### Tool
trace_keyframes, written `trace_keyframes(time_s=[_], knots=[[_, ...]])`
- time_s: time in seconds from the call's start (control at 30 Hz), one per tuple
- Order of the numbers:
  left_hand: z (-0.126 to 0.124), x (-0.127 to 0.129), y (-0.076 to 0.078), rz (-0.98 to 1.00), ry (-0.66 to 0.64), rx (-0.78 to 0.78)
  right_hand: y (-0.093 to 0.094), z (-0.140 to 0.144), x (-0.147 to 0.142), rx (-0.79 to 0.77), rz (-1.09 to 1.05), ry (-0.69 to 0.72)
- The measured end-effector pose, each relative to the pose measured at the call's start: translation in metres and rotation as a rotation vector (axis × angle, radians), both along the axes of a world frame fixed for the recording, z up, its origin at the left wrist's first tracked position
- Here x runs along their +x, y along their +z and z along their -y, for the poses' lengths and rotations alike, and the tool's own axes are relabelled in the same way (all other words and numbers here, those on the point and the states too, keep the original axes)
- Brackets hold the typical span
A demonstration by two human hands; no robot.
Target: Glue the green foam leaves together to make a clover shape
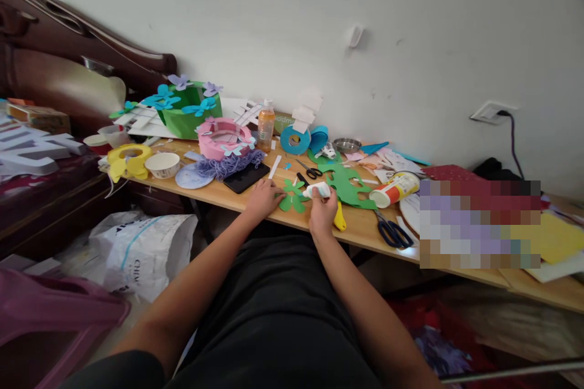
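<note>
My right hand (323, 211) is closed around a small white squeeze bottle (318, 190), tilted with its tip pointing left over a green paper flower (292, 196). The flower lies flat near the table's front edge. My left hand (264, 199) grips the flower's left petal at its edge with the fingertips. Right of the flower lies a green paper sheet (349, 185) with shapes cut out of it. Black-handled scissors (312, 172) rest just behind, and a yellow-handled tool (339, 217) lies partly behind my right hand.
On the left stand a green paper basket (187, 115), a pink paper ring (224, 140) and a white bowl (163, 165). A black phone (246, 177) lies beside my left hand. A drink bottle (266, 126), blue tape roll (295, 140), paper cup (395, 189) and larger scissors (395, 234) are around.
</note>
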State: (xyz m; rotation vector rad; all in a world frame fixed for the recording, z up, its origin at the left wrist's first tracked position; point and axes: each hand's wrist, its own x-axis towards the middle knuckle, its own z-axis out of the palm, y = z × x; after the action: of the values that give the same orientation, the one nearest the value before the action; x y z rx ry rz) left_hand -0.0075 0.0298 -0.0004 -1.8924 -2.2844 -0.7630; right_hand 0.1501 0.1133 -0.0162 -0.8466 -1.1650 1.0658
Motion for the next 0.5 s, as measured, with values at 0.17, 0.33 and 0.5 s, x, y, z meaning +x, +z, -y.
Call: trace_keyframes(time_s=[0.17,0.33,0.5], knots=[[-0.003,-0.002,0.007,-0.017,0.051,-0.025,0.015,0.001,0.020,-0.013,-0.013,-0.120],[-0.021,-0.008,0.021,-0.141,-0.058,-0.089,0.033,-0.030,0.046,0.015,0.098,-0.136],[-0.039,-0.013,0.030,-0.304,-0.158,-0.189,0.043,-0.064,0.068,0.096,0.385,-0.109]])
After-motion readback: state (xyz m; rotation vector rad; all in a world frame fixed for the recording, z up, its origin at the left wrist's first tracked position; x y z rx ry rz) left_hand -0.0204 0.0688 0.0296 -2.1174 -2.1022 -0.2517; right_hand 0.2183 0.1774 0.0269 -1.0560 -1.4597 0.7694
